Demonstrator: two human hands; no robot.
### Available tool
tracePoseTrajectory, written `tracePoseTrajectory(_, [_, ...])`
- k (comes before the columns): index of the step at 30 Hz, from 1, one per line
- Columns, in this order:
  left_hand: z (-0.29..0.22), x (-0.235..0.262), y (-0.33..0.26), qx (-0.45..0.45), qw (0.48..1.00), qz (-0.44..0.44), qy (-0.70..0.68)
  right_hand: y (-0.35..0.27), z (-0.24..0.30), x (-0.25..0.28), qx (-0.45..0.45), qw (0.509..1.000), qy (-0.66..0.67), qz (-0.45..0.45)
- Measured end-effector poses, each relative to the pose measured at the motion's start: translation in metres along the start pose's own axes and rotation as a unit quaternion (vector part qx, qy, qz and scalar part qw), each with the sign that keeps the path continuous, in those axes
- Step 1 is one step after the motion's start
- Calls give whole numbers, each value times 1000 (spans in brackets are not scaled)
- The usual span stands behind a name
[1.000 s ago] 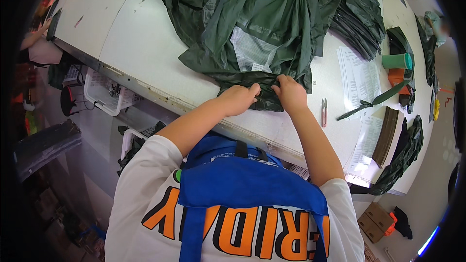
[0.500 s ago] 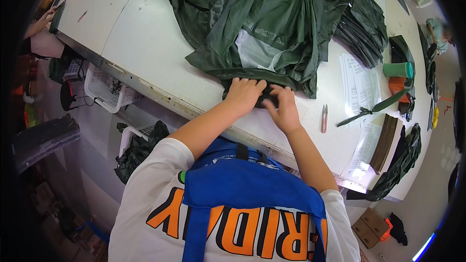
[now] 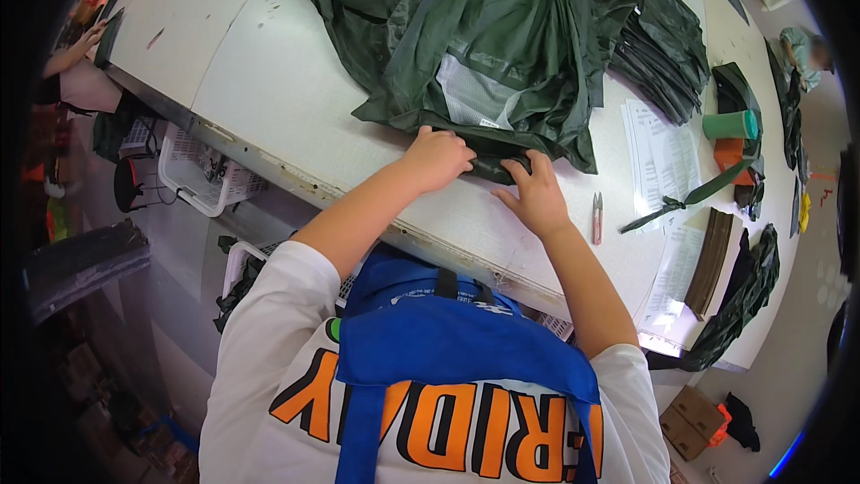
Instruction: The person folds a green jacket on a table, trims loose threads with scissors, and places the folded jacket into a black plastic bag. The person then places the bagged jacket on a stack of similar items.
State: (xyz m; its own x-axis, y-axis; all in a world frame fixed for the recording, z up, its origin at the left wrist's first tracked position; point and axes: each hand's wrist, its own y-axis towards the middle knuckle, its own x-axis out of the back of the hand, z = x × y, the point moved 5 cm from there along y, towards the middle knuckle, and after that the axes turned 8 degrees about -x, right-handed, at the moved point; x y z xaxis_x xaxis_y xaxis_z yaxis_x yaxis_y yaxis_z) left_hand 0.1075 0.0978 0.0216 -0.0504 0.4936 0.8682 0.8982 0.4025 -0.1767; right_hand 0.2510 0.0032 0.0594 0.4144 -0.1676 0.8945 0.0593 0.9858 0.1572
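A dark green garment [image 3: 520,27] of thin, slightly shiny cloth lies spread on the white table, its near hem toward me. Pale mesh lining [image 3: 466,94] shows in its middle. My left hand [image 3: 437,161] is closed on the near hem, fingers curled over the cloth. To its right, my right hand [image 3: 539,193] has bent fingers gripping the same edge, while its thumb stands a little apart. Between both hands a short dark flap of cloth shows. What lies under the fingers is hidden. Red-handled thread snips [image 3: 597,219] lie right of my right hand.
Printed sheets [image 3: 663,152], a green cylinder [image 3: 730,125], a knotted green strip [image 3: 690,200] and more dark cloth [image 3: 658,54] occupy the table's right side. White baskets [image 3: 193,170] stand below the left edge [image 3: 278,175]. Another person's arm [image 3: 67,56] rests at far left.
My left hand has shifted left and slightly away along the hem. My right hand has moved slightly right, and the bunched cloth between them now lies flatter.
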Motion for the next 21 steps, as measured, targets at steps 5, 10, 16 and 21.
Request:
tracePoseTrajectory(5, [2,14,10,47,993,-102,-47,12,-25,-10,-8,993,-63,97])
tracePoseTrajectory(10, [-15,25,-7,-35,986,-151,56,23,-29,0,-118,988,-54,83])
tracePoseTrajectory(16, [8,2,-19,7,985,-56,161,20,-3,-8,-69,972,-209,82])
tracePoseTrajectory(21, [8,11,-52,-33,998,-30,52,-9,29,10,-6,985,-152,78])
